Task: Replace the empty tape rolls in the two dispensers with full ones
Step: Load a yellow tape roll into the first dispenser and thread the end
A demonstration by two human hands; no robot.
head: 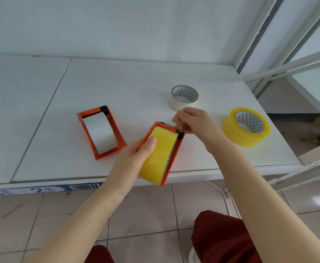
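My left hand [134,154] grips an orange dispenser [174,156] at the shelf's front edge, thumb pressed on the full yellow roll [159,154] sitting in it. My right hand [191,120] pinches the tape end at the dispenser's far, black blade end. A second orange dispenser [101,131] lies flat to the left, holding a white, thin-looking roll [100,132]. A thin whitish roll [184,97] lies behind my right hand. A full yellow roll [246,127] lies flat at the right.
The white shelf board [117,82] has a seam down its left part and a barcode label [84,186] on its front lip. White metal racking posts [269,40] rise at the right. Tiled floor and my dark red trousers [220,238] are below.
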